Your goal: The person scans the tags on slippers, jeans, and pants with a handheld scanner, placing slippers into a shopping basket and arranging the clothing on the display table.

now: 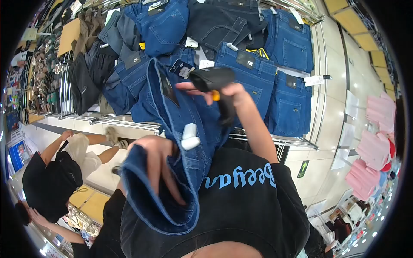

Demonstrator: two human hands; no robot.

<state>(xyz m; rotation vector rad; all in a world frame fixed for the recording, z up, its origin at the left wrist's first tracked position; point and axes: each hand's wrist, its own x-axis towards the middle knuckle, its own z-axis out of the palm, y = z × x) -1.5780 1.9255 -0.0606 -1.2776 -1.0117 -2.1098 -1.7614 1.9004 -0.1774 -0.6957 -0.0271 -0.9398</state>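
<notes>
In the head view, my left hand is closed on a pair of blue jeans, with its fingers reaching into a fold of the denim that gapes open near my chest. The jeans hang between my torso and the rack, and a white security tag is clipped on them. My right hand is wrapped around the handle of a black barcode scanner. The scanner's head points left, towards a dark paper tag with a barcode label. Motion blurs the scanner and part of my right hand.
A metal rack carries folded blue jeans, black jeans and dark trousers. A person in a black top is at the left. Pink clothes hang at the right. A green arrow sign marks the tiled floor.
</notes>
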